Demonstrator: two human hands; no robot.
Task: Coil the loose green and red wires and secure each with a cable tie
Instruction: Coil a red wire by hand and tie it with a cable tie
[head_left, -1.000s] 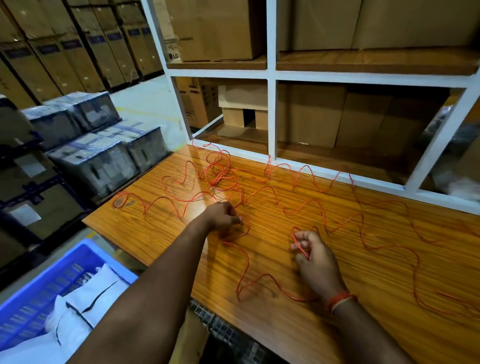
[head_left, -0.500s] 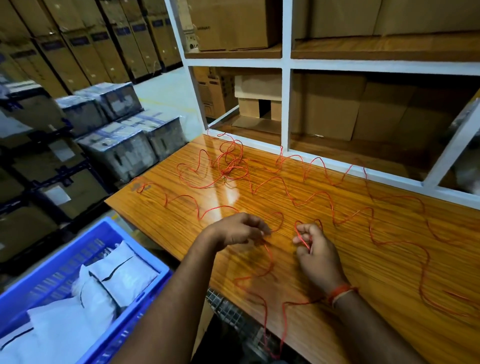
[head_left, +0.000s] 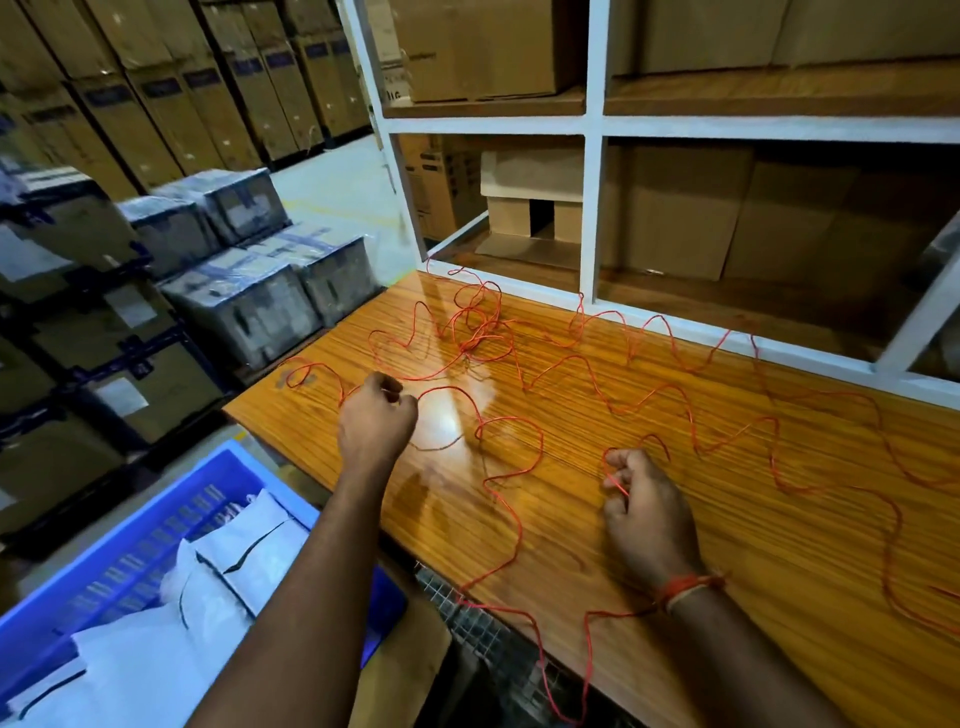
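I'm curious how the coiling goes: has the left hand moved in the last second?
Yes. The left hand, pinching the red wire, has gone left along the wooden table, towards its left edge and away from the right hand.

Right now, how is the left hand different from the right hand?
The left hand reaches farther out over the table, near its left end; the right hand sits closer to the near edge. The left hand pinches one strand of the red wire; the right hand holds a small loop of it. The right wrist wears an orange thread band; the left wrist is bare. Both have curled fingers and hold the same red wire.
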